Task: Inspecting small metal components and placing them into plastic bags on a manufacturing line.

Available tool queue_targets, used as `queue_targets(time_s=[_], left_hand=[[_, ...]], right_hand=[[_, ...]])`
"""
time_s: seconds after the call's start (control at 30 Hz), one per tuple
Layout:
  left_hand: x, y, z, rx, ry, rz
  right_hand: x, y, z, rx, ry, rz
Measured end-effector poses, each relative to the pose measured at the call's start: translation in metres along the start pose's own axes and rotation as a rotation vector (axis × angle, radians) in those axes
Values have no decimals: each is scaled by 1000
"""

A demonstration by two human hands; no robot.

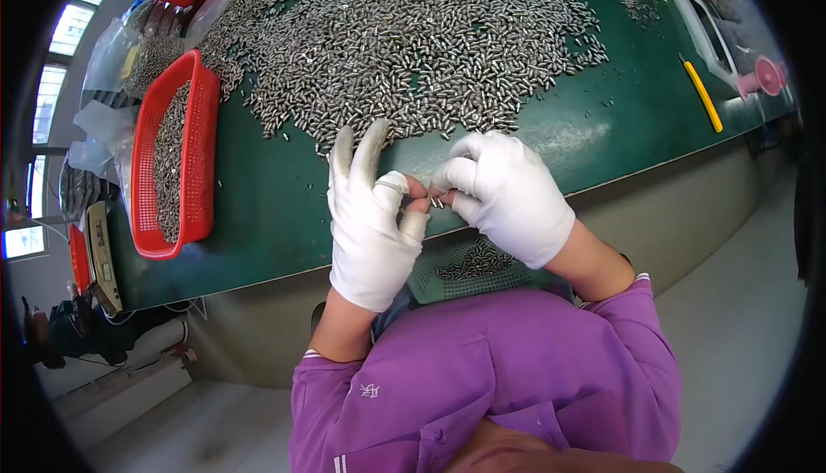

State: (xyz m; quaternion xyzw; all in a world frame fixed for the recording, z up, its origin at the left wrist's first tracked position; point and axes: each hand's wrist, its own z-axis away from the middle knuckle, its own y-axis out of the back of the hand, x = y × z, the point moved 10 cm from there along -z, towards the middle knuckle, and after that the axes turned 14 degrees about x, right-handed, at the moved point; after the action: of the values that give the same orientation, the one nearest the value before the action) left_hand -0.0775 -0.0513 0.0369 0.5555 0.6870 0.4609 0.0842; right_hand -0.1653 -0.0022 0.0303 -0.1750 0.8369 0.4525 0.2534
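A red perforated plastic basket (200,163) stands left of the white-gloved left hand (368,228), whose thumb and forefinger nearly meet (I cannot tell whether they grip anything). Beside them, a small shiny metal piece (437,203) sits pinched in the white-gloved right hand (514,197); farther right lies a slim yellow tool (704,98).

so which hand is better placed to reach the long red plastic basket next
Left, most likely: the white-gloved left hand is nearer the long red plastic basket, which stands to its left on the green tabletop. The white-gloved right hand is farther, with the left hand in between.
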Motion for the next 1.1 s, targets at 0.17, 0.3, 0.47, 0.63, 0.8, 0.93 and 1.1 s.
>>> queue_targets(time_s=[0.17, 0.3, 0.47, 0.63, 0.8, 0.93, 1.1], left_hand=[[-4, 4, 3, 21, 35, 50], [-1, 4, 2, 13, 29, 41], [-2, 5, 4, 15, 31, 48], [-4, 4, 3, 17, 57, 48], [-6, 1, 1, 21, 62, 41], [-4, 1, 0, 7, 53, 42], [1, 2, -1, 10, 30, 34]], right_hand=[[-3, 12, 6, 69, -30, 47], [-4, 12, 5, 73, -33, 68], [-7, 7, 5, 59, -29, 91], [-7, 8, 6, 82, -30, 109], [-5, 8, 7, 47, -69, 77], [-11, 9, 7, 64, -29, 98], [-10, 10, 6, 69, -35, 117]])
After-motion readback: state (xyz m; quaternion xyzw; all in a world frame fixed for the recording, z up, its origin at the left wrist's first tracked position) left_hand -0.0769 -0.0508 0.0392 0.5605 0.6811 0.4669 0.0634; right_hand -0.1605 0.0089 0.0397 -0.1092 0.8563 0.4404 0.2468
